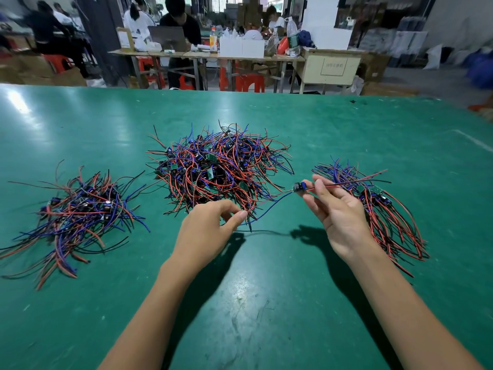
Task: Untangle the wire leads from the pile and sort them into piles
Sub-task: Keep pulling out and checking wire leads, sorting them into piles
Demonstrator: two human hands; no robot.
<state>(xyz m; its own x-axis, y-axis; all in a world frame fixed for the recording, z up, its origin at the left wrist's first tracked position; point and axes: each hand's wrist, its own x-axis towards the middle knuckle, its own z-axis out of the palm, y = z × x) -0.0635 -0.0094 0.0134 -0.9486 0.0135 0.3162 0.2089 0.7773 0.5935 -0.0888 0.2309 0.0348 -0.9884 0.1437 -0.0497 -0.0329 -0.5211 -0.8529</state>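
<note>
Left pile (77, 209) runs off the frame edge and the right pile (378, 206) is partly hidden behind the right hand (336, 209); that hand pinches one lead (300, 187) by its little board, lifted off the green table (266, 303); left hand (205, 225) pinches its blue wire tail just at the near edge of the big tangled pile (218, 166) in the middle; individual boards in there are hard to make out

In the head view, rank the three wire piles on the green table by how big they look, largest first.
1. Middle pile.
2. Left pile and right pile: look alike in size; wide-angle stretch at the edges makes ranking them unsure.
</note>
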